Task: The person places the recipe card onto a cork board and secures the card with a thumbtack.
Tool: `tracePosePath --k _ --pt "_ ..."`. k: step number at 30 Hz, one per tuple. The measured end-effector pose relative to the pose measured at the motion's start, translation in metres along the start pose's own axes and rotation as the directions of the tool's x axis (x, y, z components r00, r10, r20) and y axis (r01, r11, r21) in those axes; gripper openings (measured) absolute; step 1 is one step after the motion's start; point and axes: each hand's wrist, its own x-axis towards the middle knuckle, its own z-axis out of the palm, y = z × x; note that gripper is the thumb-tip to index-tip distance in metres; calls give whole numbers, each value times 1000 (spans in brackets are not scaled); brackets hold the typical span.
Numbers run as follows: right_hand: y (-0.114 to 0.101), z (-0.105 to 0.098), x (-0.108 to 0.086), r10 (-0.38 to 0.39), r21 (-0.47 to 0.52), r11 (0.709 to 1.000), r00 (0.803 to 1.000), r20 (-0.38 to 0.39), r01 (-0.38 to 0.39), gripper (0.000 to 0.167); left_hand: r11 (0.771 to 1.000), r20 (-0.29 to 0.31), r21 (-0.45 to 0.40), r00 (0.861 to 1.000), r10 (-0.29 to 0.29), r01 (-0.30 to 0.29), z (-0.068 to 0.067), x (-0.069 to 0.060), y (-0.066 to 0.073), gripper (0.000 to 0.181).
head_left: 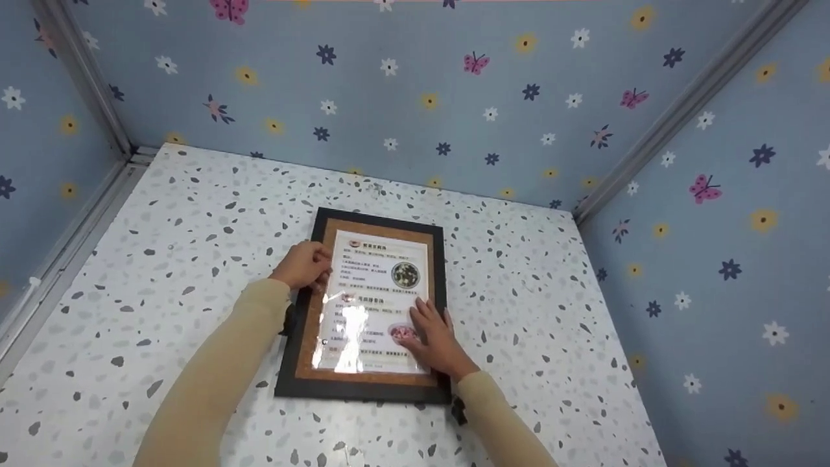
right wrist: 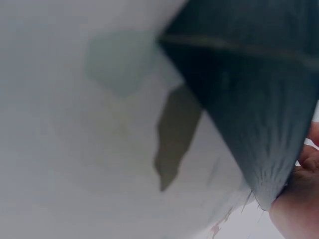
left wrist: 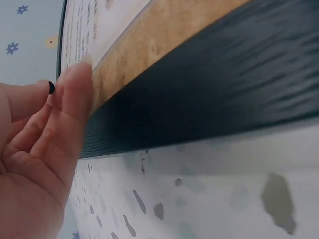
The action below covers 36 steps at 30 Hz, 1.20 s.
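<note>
A laminated sheet (head_left: 373, 305) with printed text and two food pictures lies on a black-framed cork board (head_left: 363, 389). My left hand (head_left: 303, 266) is at the sheet's upper left edge. Its thumb and finger pinch a small black pin (left wrist: 51, 87), only partly visible between them. My right hand (head_left: 439, 340) rests with spread fingers on the sheet's lower right, over part of the lower picture. The right wrist view shows a corner of the black frame (right wrist: 254, 114) and only part of that hand.
Beneath the board is a white speckled tabletop (head_left: 532, 292). Blue flowered panels (head_left: 415, 84) stand behind it and on both sides, with grey metal posts (head_left: 681, 117) at the corners. A small dark dot (head_left: 324, 342) shows near the sheet's lower left.
</note>
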Motion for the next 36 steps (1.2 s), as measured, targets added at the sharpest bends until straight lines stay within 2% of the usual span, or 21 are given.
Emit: tracePosePath --k 4,8,11,14,18,22,31,36 --pt "0 4 -9 11 -8 1000 1000 25 -11 79 999 -40 -40 999 -4 3 1 11 -5 24" --pt "0 4 -15 -10 10 1000 1000 1 10 79 999 -85 -45 996 -2 -2 3 24 -5 23" --pt "1 5 -17 -39 14 999 999 -26 39 78 1000 -123 14 992 15 -13 5 35 -3 22" --pt "3 7 -22 -42 17 999 999 -22 42 78 996 -144 93 990 15 -2 10 42 -5 20" --pt "2 7 -27 -48 33 998 999 -26 49 77 989 -165 148 986 4 21 15 50 -8 18" --pt "0 3 -22 -55 27 998 998 -30 56 76 983 -190 182 982 -4 39 11 57 -3 16" --pt "-2 -2 -9 -66 24 997 997 -33 67 77 968 -202 237 979 -40 88 1 68 5 18" --pt "-3 -4 -1 -50 20 999 998 -23 50 77 962 -217 262 976 -20 78 -2 74 6 20"
